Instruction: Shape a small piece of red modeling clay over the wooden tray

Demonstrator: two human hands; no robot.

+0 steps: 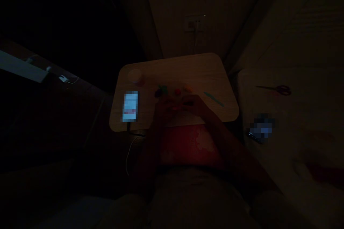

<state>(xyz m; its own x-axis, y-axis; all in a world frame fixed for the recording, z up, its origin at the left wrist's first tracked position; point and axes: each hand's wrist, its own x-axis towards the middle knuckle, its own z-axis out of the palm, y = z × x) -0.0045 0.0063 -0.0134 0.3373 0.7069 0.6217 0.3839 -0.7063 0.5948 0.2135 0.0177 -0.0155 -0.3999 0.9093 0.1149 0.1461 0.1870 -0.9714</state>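
In the dim light my left hand point(163, 108) and my right hand point(192, 103) meet near the front edge of a small wooden table point(180, 68). Their fingers are curled in around a small red lump point(175, 108), mostly covered by them. Just beyond the hands lie another red lump point(177, 92), a yellow-orange lump point(188, 88), a green piece point(162, 88) and a dark lump point(158, 93). Right of my right hand is a thin teal plastic knife point(213, 99), lying at a slant. Fine detail of the fingers is lost in the dark.
A lit phone point(130, 106) with a cable lies at the table's left, below a round pale container point(134, 75). Scissors point(279, 89) and a second device point(260, 128) rest on a pale surface at right. A wall socket point(194, 24) is behind the table.
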